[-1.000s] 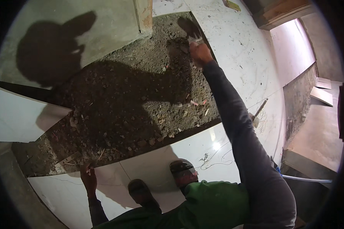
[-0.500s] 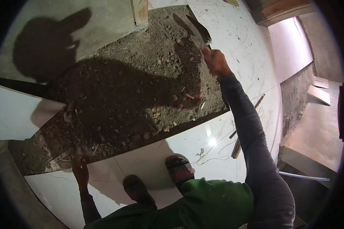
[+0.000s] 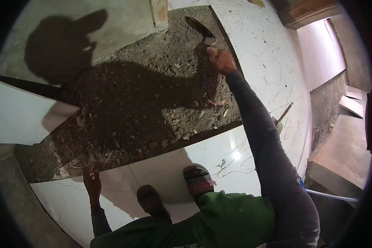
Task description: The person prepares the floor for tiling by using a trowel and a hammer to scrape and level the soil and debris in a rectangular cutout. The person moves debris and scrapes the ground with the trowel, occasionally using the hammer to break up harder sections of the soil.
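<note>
My right hand [image 3: 222,61] is closed around the handle of a trowel [image 3: 200,27]. Its dark pointed blade is over the far right part of a bed of grey dirt and rubble [image 3: 153,89], inside the edge of the white tiles; whether it touches the dirt I cannot tell. At the lower left, my left hand [image 3: 92,180] rests by the edge of the near white tiled floor [image 3: 115,182], beside the rubble. Its fingers look apart, with nothing visible in them, though shadow dims them. A flat pale strip [image 3: 71,163] lies in the dirt just beyond that hand.
A cut white tile [image 3: 29,111] juts over the bed at left. My shoes [image 3: 198,180] stand on the near tiles. Right of my right arm lie a thin stick [image 3: 286,111] and loose string. A concrete wall [image 3: 128,25] borders the far left; a concrete ledge [image 3: 339,153] stands at right.
My right hand has swung the trowel leftward, from along the right-hand tile edge to over the dirt. My left hand stays by the near tile edge. The whole view has shifted slightly.
</note>
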The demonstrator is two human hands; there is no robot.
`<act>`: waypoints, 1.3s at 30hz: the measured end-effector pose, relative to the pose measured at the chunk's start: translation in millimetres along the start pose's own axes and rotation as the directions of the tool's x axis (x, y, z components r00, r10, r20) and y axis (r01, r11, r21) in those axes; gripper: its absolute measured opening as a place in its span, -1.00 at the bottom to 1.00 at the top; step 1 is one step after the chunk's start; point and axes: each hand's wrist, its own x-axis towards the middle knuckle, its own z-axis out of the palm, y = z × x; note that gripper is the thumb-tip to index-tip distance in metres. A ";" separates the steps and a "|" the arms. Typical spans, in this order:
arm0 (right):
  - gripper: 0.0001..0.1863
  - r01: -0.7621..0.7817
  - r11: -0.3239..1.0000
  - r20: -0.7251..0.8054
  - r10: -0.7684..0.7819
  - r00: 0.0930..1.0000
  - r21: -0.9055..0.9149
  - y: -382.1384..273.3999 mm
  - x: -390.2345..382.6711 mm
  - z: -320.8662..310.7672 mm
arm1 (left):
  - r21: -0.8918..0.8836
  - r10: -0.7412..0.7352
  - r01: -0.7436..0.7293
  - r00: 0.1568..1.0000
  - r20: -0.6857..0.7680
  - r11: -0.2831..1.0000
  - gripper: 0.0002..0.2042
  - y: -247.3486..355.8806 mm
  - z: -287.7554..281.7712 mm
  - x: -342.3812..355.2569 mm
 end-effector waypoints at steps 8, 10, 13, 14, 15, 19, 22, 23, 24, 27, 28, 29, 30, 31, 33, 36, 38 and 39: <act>-0.55 0.285 0.946 0.026 -0.292 0.956 0.156 12.8 -110.2 53.6 | -0.075 -0.012 0.010 1.000 -0.028 0.997 -0.68 19.4 0.5 -8.7; -0.56 0.320 0.929 -0.132 -0.299 0.945 0.185 4.0 -133.3 51.5 | -0.090 -0.015 0.009 0.998 -0.063 0.996 -0.70 3.1 3.6 -17.2; -0.60 0.033 0.978 -0.038 -0.026 0.999 0.207 -9.0 -165.6 79.8 | -0.065 0.105 -0.111 0.990 -0.094 0.992 -0.73 -7.5 13.2 -12.4; -0.65 0.055 0.997 0.058 -0.058 0.997 0.047 -27.7 -179.5 105.6 | -0.021 0.223 -0.225 0.972 -0.073 0.974 -0.73 2.2 18.3 -5.4; -0.70 0.089 0.990 0.160 -0.071 0.985 -0.111 -47.4 -191.8 130.1 | -0.028 0.236 -0.238 0.970 -0.061 0.971 -0.73 12.9 25.9 4.5; -0.79 0.263 0.965 0.270 -0.248 0.930 -0.020 -104.6 -226.1 123.6 | 0.255 0.587 -0.554 0.806 -0.076 0.793 -0.72 83.9 28.6 16.2; -0.71 0.107 0.972 -0.126 -0.082 0.989 0.210 -23.1 -221.5 86.4 | 0.007 0.393 -0.395 0.910 -0.129 0.918 -0.71 88.5 14.6 1.9; -0.69 0.061 0.958 -0.230 0.006 0.973 0.281 -2.7 -211.9 75.9 | -0.146 0.240 -0.258 0.962 -0.128 0.955 -0.72 79.5 9.4 -2.6; -0.69 0.061 0.960 -0.228 0.004 0.974 0.275 9.9 -200.7 72.4 | -0.094 0.226 -0.237 0.968 -0.113 0.967 -0.71 58.2 6.2 -2.9; -0.72 0.024 0.959 -0.101 -0.054 0.993 -0.283 26.0 -201.8 93.7 | -0.006 0.343 -0.344 0.937 -0.064 0.939 -0.71 39.4 16.8 -4.6; -0.74 0.049 0.925 -0.061 -0.078 0.995 -0.377 13.8 -220.9 115.9 | -0.029 0.365 -0.366 0.930 -0.053 0.930 -0.71 46.8 30.4 4.5; -0.76 0.077 0.944 -0.122 -0.122 0.985 -0.321 -10.2 -235.7 144.1 | 0.127 0.589 -0.578 0.804 -0.079 0.806 -0.72 57.8 41.6 8.6; -0.78 0.115 0.962 -0.229 -0.174 0.958 -0.249 -33.0 -245.3 175.7 | 0.297 0.767 -0.722 0.638 -0.064 0.625 -0.72 65.1 46.6 6.8; -0.79 0.124 0.969 -0.379 -0.199 0.904 -0.215 -40.7 -258.3 194.9 | 0.283 0.780 -0.740 0.624 -0.049 0.610 -0.72 88.3 50.5 7.3; -0.80 0.147 0.980 0.122 -0.164 0.979 0.135 -66.2 -284.0 161.1 | -0.103 0.475 -0.482 0.876 -0.090 0.870 -0.73 119.1 39.1 -6.1; -0.67 0.158 0.933 -0.329 -0.046 0.943 0.323 -40.4 -300.1 134.5 | -0.016 0.416 -0.420 0.904 -0.100 0.907 -0.71 63.0 27.6 7.7; -0.59 -0.423 0.841 0.007 0.447 0.894 0.337 -43.6 -298.5 68.8 | -0.055 0.364 -0.372 0.924 -0.117 0.926 -0.69 53.4 20.1 -2.7; -0.59 -0.576 0.732 0.119 0.577 0.808 0.364 -48.5 -299.4 48.4 | -0.101 0.313 -0.329 0.939 -0.142 0.939 -0.68 51.4 20.0 -4.3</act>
